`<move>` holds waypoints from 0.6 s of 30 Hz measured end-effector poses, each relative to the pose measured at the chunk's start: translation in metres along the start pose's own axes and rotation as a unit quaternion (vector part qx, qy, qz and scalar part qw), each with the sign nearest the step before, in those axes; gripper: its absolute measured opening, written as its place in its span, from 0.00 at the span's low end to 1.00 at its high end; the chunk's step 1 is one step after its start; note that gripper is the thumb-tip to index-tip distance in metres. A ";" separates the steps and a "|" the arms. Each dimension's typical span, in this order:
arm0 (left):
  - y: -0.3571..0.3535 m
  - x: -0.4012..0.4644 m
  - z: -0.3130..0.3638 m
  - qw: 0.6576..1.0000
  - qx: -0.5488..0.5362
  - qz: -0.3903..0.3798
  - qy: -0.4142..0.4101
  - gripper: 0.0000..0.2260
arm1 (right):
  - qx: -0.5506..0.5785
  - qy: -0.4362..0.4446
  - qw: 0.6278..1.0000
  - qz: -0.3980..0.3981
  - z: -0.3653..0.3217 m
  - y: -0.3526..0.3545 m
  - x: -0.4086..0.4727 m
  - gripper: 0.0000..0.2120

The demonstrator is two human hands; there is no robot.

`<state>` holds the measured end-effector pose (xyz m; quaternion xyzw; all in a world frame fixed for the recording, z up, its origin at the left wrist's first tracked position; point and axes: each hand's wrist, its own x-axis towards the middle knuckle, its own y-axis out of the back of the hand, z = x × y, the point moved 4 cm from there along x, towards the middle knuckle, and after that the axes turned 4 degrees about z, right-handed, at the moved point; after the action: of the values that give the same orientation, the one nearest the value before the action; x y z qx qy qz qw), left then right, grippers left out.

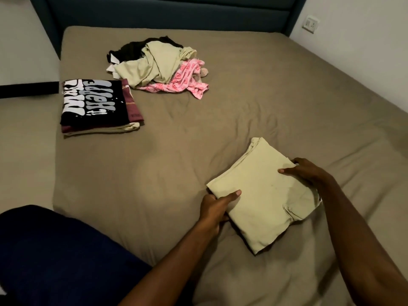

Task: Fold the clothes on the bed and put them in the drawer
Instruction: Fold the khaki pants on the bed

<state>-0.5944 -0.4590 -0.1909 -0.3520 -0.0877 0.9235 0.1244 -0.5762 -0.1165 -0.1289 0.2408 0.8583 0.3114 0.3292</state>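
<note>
Folded beige garment (pixel 265 195) lies diagonally between both grips: left hand (pixel 215 208) pinches its near-left edge, right hand (pixel 305 172) its far-right edge, equally near.

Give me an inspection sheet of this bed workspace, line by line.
Surface: bed under a wrinkled tan sheet.
Job's things: folded beige garment near the front; folded stack, black printed shirt on top, at left; unfolded pile of black, beige and pink clothes toward the headboard. No drawer in view.
Clutter: nothing seen.
Hands: left hand grips the garment's left edge, thumb on top; right hand holds its right edge.
Cables: nothing seen.
Surroundings: dark blue headboard, wall socket, person's dark blue trouser leg.
</note>
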 end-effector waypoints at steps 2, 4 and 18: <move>-0.004 0.005 -0.003 1.000 -0.011 0.026 -0.005 0.17 | 0.037 -0.004 0.999 -0.012 -0.006 -0.002 -0.010 0.24; -0.006 0.003 -0.004 0.998 -0.029 0.043 -0.023 0.17 | 0.071 -0.004 0.997 -0.022 -0.011 -0.001 -0.020 0.20; 0.182 0.006 0.152 0.977 -0.085 0.093 -0.175 0.14 | 0.363 0.061 0.924 -0.105 -0.151 -0.143 -0.076 0.19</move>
<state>-0.7320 -0.6424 -0.1284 -0.2011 -0.1527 0.9675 -0.0100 -0.6633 -0.3187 -0.1071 0.2331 0.9512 -0.0440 0.1972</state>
